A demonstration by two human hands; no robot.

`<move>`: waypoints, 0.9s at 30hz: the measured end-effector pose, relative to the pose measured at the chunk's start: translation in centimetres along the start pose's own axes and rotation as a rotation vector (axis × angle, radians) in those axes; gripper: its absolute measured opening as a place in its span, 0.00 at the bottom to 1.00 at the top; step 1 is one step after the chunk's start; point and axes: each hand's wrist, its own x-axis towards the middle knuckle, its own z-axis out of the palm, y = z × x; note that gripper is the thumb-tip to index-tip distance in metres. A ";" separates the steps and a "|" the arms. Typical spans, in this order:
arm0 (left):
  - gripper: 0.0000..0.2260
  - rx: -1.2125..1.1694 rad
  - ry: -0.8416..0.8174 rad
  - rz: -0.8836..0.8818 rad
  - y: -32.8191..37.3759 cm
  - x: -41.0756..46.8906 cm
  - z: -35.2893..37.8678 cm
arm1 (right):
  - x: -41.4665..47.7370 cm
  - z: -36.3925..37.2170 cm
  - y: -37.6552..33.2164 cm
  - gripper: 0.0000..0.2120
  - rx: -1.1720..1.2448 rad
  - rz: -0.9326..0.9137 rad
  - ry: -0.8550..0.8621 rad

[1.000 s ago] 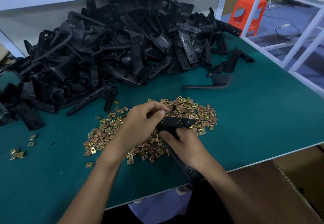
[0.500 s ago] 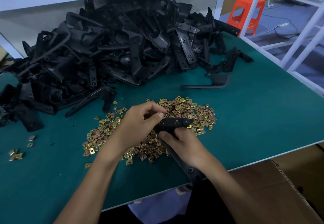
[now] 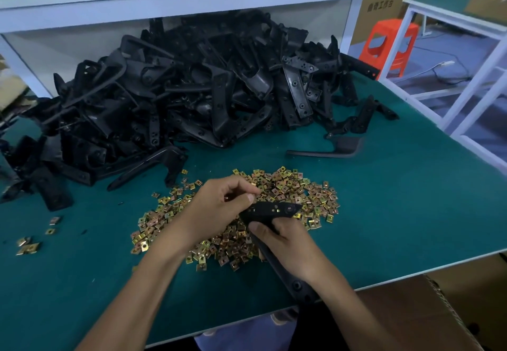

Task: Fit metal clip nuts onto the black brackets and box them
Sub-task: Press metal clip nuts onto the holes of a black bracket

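Black plastic fills your grip: your right hand (image 3: 288,243) is wrapped round the stem of a black bracket (image 3: 270,210), whose flat pointed end juts out over the pile of clip nuts (image 3: 296,186). Its lower end runs under your wrist and past the table edge, where it is lost in shadow. Your left hand (image 3: 219,208) is curled at the bracket's left end, thumb tip pressed against it. Your fingers hide whether a nut sits between them. One small brassy glint shows on the bracket's face, too small to tell whether it is a fitted nut. The nuts lie loose on the green table (image 3: 397,199), partly covered by both your hands, with a few strays (image 3: 28,246) well apart at the left. Behind them rises the heap of brackets (image 3: 178,90), its left side cut off by the frame. One lone bracket (image 3: 329,147) lies just beside its right end. Only part of a cardboard box (image 3: 411,317) shows below the table's near edge.
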 end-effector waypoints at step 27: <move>0.08 0.091 -0.051 -0.017 -0.6 -1.4 0.2 | 0.2 0.0 0.1 0.16 -0.129 -0.034 0.017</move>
